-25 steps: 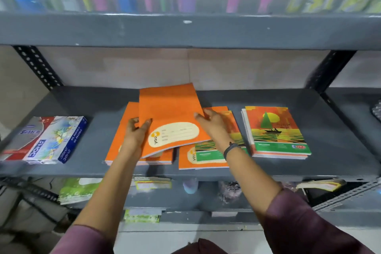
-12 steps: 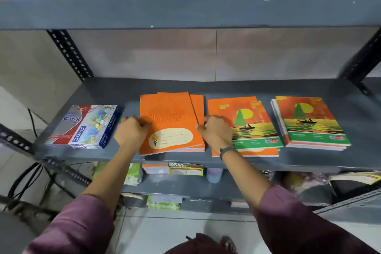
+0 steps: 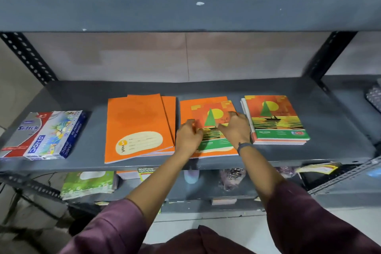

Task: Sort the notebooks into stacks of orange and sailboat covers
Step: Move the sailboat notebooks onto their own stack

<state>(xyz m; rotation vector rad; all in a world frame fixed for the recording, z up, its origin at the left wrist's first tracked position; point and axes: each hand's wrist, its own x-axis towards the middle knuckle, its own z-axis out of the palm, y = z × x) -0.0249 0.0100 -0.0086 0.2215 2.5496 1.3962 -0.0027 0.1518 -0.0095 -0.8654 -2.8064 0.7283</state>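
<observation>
On the grey shelf (image 3: pixel 329 121) a stack of plain orange notebooks (image 3: pixel 136 123) lies left of centre. A sailboat notebook (image 3: pixel 214 117) lies in the middle on top of an orange notebook (image 3: pixel 185 107). At the right sits a neat stack of sailboat notebooks (image 3: pixel 276 119). My left hand (image 3: pixel 188 137) pinches the left edge of the middle sailboat notebook. My right hand (image 3: pixel 237 128) holds its right side, fingers curled on the cover. A dark band is on my right wrist.
Two boxes (image 3: pixel 45 134) lie at the shelf's left end. A thick shelf board (image 3: pixel 185 12) with coloured bottles hangs close overhead. Black perforated posts (image 3: pixel 28 57) stand at both ends. A lower shelf holds green notebooks (image 3: pixel 88 183) and clutter.
Both hands left the orange stack, where they had set down an orange notebook, and moved right onto the middle sailboat notebook.
</observation>
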